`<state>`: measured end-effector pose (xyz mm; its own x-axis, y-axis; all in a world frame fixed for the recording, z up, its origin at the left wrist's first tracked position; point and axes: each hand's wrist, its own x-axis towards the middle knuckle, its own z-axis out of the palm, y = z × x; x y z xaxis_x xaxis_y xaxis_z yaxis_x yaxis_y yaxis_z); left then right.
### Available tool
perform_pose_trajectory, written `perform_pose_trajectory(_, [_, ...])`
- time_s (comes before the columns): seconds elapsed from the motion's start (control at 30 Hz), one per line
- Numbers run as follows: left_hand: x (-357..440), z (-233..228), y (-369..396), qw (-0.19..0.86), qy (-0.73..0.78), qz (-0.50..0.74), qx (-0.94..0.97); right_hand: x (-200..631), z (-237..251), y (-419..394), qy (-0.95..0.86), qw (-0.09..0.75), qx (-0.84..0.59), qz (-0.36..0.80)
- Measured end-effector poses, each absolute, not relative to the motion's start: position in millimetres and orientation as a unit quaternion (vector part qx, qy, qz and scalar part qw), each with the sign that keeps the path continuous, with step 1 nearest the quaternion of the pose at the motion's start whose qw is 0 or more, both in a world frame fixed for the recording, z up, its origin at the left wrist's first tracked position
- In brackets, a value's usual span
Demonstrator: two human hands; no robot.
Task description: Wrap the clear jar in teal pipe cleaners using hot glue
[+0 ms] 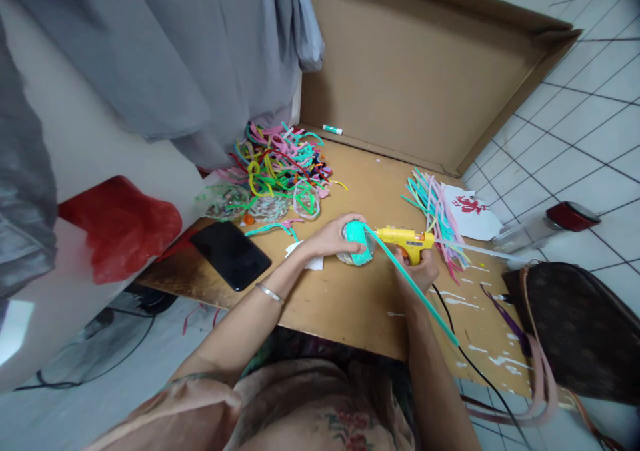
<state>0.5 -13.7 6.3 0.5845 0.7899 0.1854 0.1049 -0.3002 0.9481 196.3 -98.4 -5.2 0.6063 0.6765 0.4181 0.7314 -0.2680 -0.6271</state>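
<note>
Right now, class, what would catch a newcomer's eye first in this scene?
At the middle of the cardboard worktop, the left hand cups a round piece wound in teal strip while the right hand grips a yellow glue gun against it. Behind, at the left, lies a bright tangle of coloured strips; a black phone lies nearer.

Silver bangle on left wrist; beige floral garment

White tiled floor spreads to the right of the low cardboard tabletop; a cardboard panel stands behind it, grey fabric hanging at left.
</note>
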Motion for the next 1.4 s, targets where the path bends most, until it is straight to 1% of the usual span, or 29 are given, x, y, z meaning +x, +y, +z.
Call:
perform_pose_trajectory(0.1, [0,6,-14,0.506,0.305,0.337,0.733,196,-7,-99,-0.441,0.416,-0.795,-0.025])
perform_pose_trajectory(0.23, [0,8,-14,0.495,0.313,0.332,0.739,196,-7,-100,-0.443,0.443,-0.779,-0.02])
perform_pose_trajectory(0.47, [-1,10,-15,0.488,0.316,0.33,0.744,196,-5,-100,-0.435,0.439,-0.786,-0.028])
perform_pose_trajectory(0.67, [-1,10,-15,0.483,0.319,0.325,0.748,203,-16,-95,-0.448,0.507,-0.733,-0.066])
perform_pose_trajectory(0.73, [-1,10,-15,0.484,0.319,0.324,0.747,204,-18,-95,-0.45,0.517,-0.725,-0.069])
perform_pose_trajectory(0.9, [-1,8,-14,0.49,0.316,0.328,0.743,201,-17,-96,-0.442,0.522,-0.726,-0.072])
perform_pose_trajectory(1.13, [0,5,-14,0.495,0.308,0.331,0.742,201,-17,-95,-0.438,0.501,-0.744,-0.065])
perform_pose_trajectory(1.4, [0,7,-14,0.49,0.313,0.33,0.744,202,-21,-95,-0.447,0.501,-0.739,-0.056])
